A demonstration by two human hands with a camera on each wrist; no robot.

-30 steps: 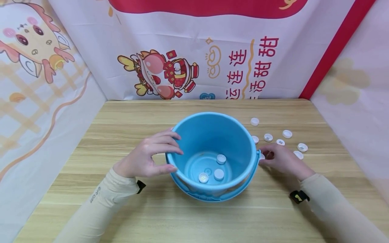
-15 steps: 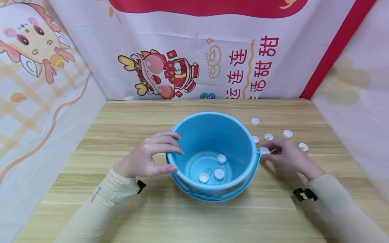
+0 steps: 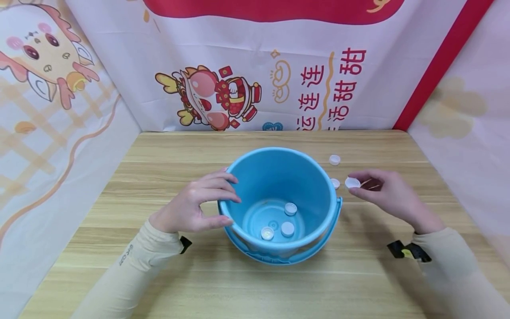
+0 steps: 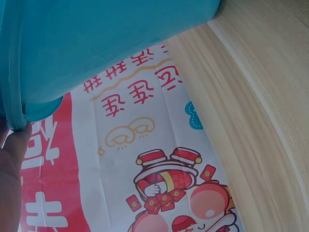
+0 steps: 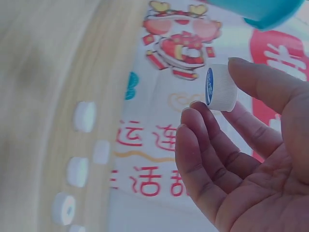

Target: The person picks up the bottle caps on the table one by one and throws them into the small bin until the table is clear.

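A blue bucket [image 3: 280, 170] stands on the wooden table, its handle [image 3: 279, 259] lowered along the near side. Inside, on the bottom, lie three white bottle caps [image 3: 287, 229]. My left hand [image 3: 195, 204] grips the bucket's left rim, fingers bent over the edge; the left wrist view catches just part of it beside the bucket wall [image 4: 116, 38]. Right of the bucket, my right hand [image 3: 392, 192] pinches another white bottle cap [image 3: 352, 183] between thumb and fingers, above the table. In the right wrist view this cap [image 5: 224, 88] has ridged sides and a blue printed top.
Two loose bottle caps [image 3: 334, 160] show on the table right of the bucket; the right hand hides others in the head view. Several caps [image 5: 85, 117] lie on the table in the right wrist view. Printed cloth [image 3: 247, 48] hangs behind and on both sides.
My right hand has lifted a bottle cap from beside the bucket and moved it up, away and slightly right. The left hand and bucket have stayed in place.
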